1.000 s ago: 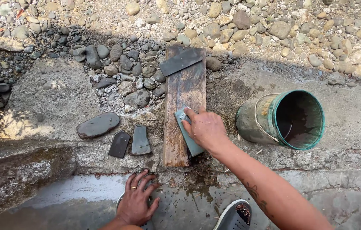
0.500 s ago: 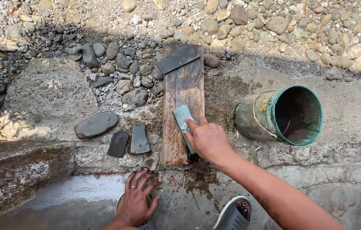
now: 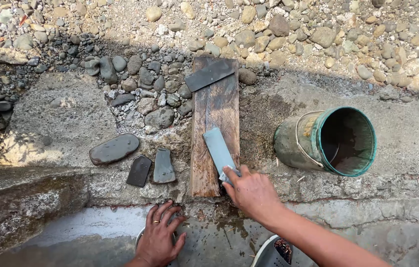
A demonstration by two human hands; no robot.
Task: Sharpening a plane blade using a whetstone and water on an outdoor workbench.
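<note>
A wet wooden board (image 3: pixel 214 113) lies lengthwise on a concrete ledge. On it rests a long grey sharpening stone (image 3: pixel 218 151), and my right hand (image 3: pixel 251 190) grips that stone's near end at the board's lower right corner. A darker flat stone (image 3: pixel 210 74) lies across the board's far end. My left hand (image 3: pixel 160 240) is spread flat, fingers apart, on the wet concrete below the ledge, holding nothing; a ring shows on one finger.
A green-rimmed bucket (image 3: pixel 330 141) lies tipped on its side right of the board. Left of the board sit an oval grey stone (image 3: pixel 114 148) and two small flat stones (image 3: pixel 151 169). Pebbles and gravel cover the far ground. A shoe tip (image 3: pixel 274 252) shows below.
My right hand has slid back toward me along the board, uncovering most of the grey stone. The left hand has stayed in place.
</note>
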